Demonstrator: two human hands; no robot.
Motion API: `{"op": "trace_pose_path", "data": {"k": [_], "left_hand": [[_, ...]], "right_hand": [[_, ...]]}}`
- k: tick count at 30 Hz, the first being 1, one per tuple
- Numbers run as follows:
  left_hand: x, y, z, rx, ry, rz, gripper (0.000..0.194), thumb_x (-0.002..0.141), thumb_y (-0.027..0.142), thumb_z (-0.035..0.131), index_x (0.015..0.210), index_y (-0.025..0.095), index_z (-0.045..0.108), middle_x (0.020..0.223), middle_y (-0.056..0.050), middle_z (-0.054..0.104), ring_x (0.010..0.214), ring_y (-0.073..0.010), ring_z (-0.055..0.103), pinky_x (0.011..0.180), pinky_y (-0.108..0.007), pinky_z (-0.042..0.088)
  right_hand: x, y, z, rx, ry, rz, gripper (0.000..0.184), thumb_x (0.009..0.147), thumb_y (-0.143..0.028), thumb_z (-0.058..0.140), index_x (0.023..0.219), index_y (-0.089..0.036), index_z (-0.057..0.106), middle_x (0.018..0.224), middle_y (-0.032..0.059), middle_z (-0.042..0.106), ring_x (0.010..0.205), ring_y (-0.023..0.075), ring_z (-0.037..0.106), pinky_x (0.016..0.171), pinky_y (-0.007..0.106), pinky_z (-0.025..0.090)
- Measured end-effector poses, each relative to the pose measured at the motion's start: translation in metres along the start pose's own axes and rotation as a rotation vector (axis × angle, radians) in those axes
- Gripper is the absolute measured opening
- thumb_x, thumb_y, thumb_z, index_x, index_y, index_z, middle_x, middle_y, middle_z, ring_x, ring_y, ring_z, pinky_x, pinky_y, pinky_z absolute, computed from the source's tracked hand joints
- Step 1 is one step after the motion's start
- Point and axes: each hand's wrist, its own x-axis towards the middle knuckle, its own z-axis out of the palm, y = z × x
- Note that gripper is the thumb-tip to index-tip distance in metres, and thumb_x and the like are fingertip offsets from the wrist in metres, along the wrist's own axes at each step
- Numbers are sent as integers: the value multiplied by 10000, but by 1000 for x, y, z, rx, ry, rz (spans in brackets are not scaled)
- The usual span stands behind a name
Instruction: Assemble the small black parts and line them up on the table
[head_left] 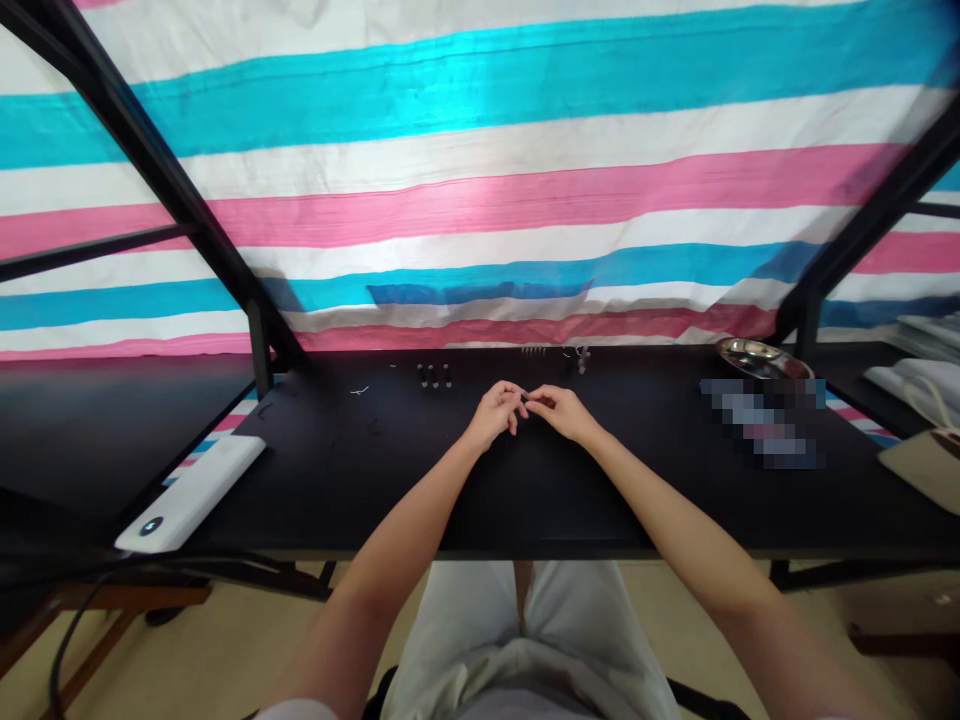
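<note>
Over the middle of the black table [360, 490], my left hand [496, 412] and my right hand [559, 412] meet at their fingertips. Between them is a small dark piece [524, 396], too small to name and partly covered by the fingers. Both hands are closed in a pinch around it. Beyond my left hand, several short black cylinders with light ends [434, 376] stand in a group. Farther back, a row of small metal pieces [533, 350] lies near the table's rear edge. A little cluster of metal bits [583, 360] is to its right.
A white power bank-like box [196, 490] lies at the left edge. A shiny metal dish [765, 358] sits at the back right, beside a pixelated patch. Black frame posts [259, 330] rise at the sides, with a striped sheet [480, 190] behind. Thin white scraps [360, 390] lie at left.
</note>
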Motion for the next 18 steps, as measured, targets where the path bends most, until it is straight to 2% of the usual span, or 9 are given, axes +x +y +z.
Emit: {"op": "trace_pose_path", "data": {"k": [5, 18], "left_hand": [[0, 1, 0, 16, -21, -11, 129, 835, 285, 456, 808, 164, 422, 508, 64, 520, 290, -38, 425, 329, -137, 230], [0, -6, -2, 64, -83, 57, 186, 792, 318, 515, 857, 174, 416, 483, 98, 462, 308, -41, 412, 340, -143, 310]], "right_hand": [[0, 3, 0, 11, -16, -88, 181, 730, -367, 613, 734, -193, 663, 771, 13, 583, 613, 104, 499, 605, 257, 422], [0, 9, 5, 126, -106, -13, 260, 691, -431, 636, 652, -175, 610, 728, 6, 550, 555, 93, 501, 546, 248, 421]]}}
